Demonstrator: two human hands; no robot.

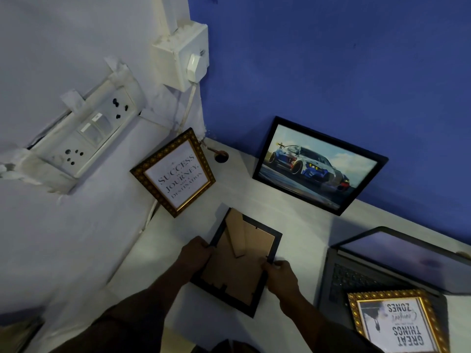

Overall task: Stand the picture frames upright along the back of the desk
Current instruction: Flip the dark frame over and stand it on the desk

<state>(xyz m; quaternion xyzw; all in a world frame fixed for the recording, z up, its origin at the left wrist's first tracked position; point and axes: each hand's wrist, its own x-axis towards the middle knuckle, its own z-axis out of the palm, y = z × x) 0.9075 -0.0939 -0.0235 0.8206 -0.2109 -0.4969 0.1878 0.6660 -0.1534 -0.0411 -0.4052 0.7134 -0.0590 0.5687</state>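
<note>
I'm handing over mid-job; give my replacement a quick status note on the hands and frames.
Left hand and right hand each have a grip on a side edge of the black frame with its brown cardboard back facing up, above the white desk.
Done: gold-framed "Success" print and black-framed car picture lean upright against the walls.
Left: stand the held frame; the gold-framed "Great Things" print lies on the grey laptop.

Home study corner: white counter [293, 212] set where a pale wall meets a blue wall [331, 72]; wall-mounted socket board [84, 138] and switch box [183, 54]; open laptop [382, 271]; framed motivational prints [173, 171] and car picture [316, 166].
</note>
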